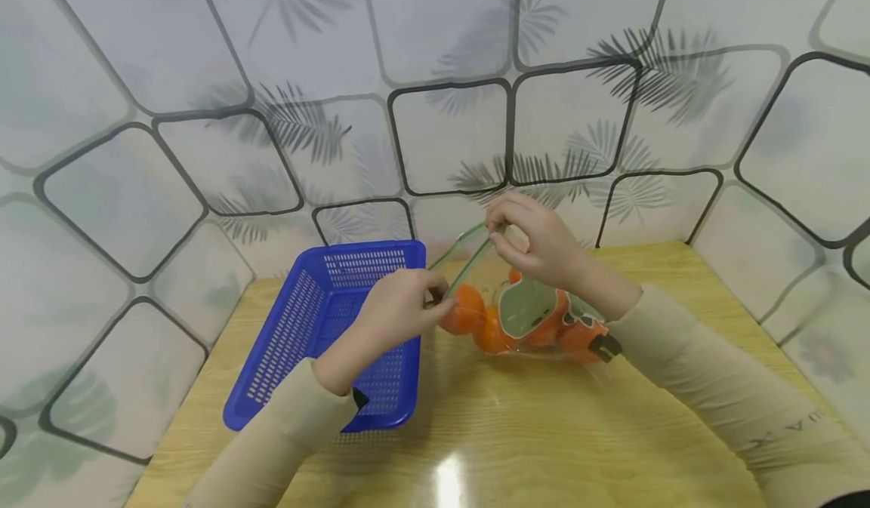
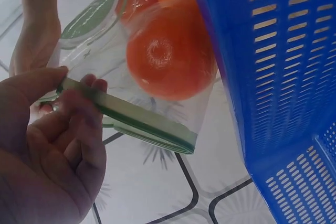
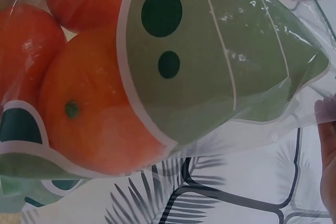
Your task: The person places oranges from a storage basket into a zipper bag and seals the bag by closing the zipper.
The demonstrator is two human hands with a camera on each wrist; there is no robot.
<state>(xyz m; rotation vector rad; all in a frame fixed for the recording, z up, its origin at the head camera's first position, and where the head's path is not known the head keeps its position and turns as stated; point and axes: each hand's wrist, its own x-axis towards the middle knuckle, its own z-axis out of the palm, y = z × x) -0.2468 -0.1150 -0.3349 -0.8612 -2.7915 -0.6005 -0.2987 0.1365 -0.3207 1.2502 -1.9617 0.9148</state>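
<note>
A clear plastic zip bag [image 1: 532, 308] with a green print holds several oranges [image 1: 465, 309] and lies on the table between the forearms. My left hand [image 1: 397, 310] pinches the green-striped mouth [image 2: 147, 124] of the bag at its left end, thumb against fingers. At the other end of that mouth, farther back and higher, my right hand [image 1: 533, 238] pinches the edge. Between the two hands the green edges stand apart in the head view. Close up in the right wrist view, oranges [image 3: 94, 108] press against the film beside the printed panel [image 3: 199, 51].
A blue perforated plastic basket [image 1: 416, 376] stands just left of the bag, with my left forearm reaching across it. The wooden table [image 1: 516, 440] is backed and flanked by a patterned wall covering [image 1: 448, 138]. Light glares off the tabletop near the front.
</note>
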